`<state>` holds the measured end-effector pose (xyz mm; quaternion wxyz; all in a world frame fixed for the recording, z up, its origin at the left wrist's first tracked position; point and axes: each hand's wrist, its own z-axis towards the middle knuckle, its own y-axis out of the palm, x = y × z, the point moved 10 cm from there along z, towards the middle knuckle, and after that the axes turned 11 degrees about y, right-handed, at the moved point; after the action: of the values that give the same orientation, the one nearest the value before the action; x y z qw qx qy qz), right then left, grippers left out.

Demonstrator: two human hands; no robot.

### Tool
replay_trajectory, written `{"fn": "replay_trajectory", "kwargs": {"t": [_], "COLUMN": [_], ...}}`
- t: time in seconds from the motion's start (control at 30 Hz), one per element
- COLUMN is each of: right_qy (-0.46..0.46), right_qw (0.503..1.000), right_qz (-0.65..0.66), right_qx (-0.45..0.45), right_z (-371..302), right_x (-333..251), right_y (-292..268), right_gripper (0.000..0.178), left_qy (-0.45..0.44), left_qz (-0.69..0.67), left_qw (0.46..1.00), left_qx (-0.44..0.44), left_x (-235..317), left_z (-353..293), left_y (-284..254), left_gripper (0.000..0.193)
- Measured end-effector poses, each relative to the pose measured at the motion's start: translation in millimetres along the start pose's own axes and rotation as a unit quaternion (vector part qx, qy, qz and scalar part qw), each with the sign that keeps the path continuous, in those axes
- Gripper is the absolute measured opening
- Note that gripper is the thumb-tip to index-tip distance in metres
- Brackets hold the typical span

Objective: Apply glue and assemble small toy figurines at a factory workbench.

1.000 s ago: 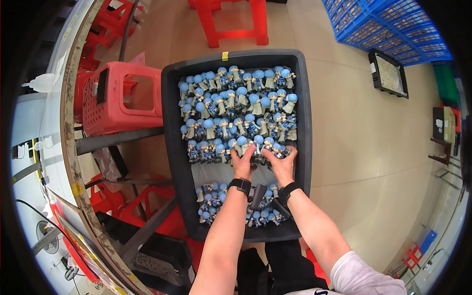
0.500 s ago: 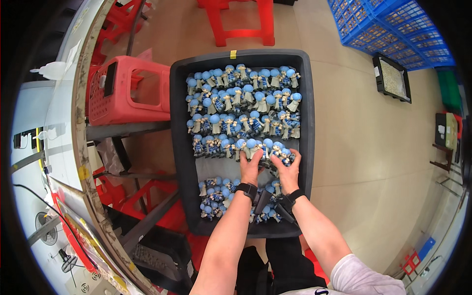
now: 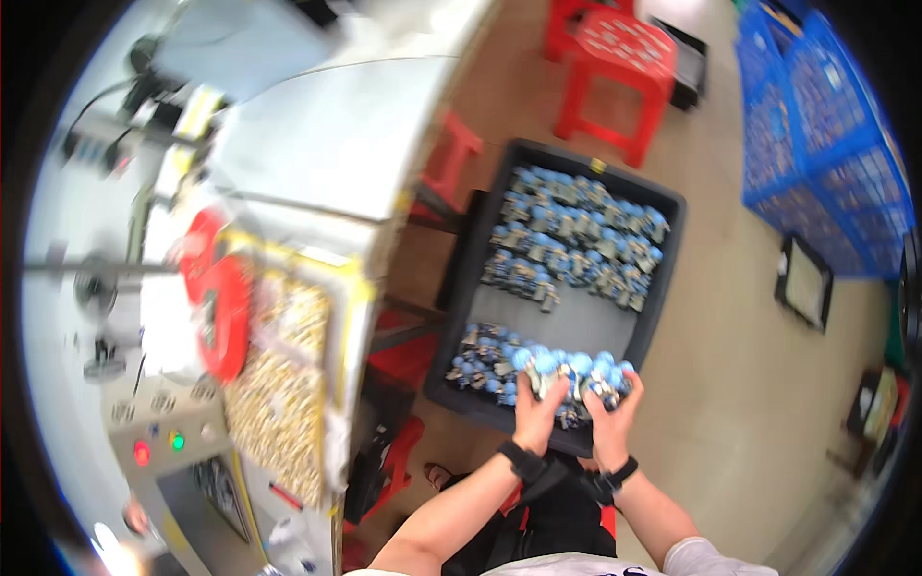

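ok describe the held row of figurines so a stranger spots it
Find the big dark tub beside the white worktable. At its near end, look between the left hand and right hand. The row of blue-headed figurines there is the only one held; the others are in the tub.

Tub (image 3: 591, 322) right of table (image 3: 317, 130). Figurine rows (image 3: 581, 235) in tub's far half; loose figurines (image 3: 480, 360) in near-left part, bare strip between. Held figurines (image 3: 581, 367) between left hand (image 3: 538, 413) and right hand (image 3: 615, 418), over tub's near-right end. Stool (image 3: 629, 53) beyond tub. Crates (image 3: 826, 134) far right, shallow tray (image 3: 805, 283) on floor just nearer. Small pieces (image 3: 279, 403) on table, left of tub; control box (image 3: 182, 432) left of those.
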<state>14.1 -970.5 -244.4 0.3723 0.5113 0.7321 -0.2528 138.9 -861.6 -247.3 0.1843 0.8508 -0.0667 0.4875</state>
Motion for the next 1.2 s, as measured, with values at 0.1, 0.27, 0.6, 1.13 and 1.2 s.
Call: {"fn": "replay_trajectory", "kwargs": {"t": [0.1,0.27,0.6,1.13,1.2], "right_qy": [-0.013,0.07,0.01,-0.232,-0.26], "right_qw": [0.997,0.965,0.763,0.543,0.528], "right_qz": [-0.028,-0.021,-0.19,-0.386,-0.421], "right_qx": [-0.075,-0.251,-0.618,-0.709,-0.69], "right_z": [-51,-161,-391,-684,-700], "right_x": [-4,-32,1,161,177], "right_y": [19,80,230,487,517], "right_gripper": [0.066,0.068,0.066,0.068,0.061], "left_qy": [0.082,0.196,0.359,0.352,0.359], "left_qz": [-0.023,-0.061,-0.159,-0.409,-0.439], "left_qw": [0.995,0.959,0.777,0.58,0.562], "left_qx": [0.043,0.195,0.492,0.609,0.602], "left_x": [45,119,208,224,227], "left_z": [-52,-155,-347,-409,-396], "left_y": [-36,-110,-277,-616,-649], "left_gripper": [0.044,0.047,0.042,0.04,0.04]}}
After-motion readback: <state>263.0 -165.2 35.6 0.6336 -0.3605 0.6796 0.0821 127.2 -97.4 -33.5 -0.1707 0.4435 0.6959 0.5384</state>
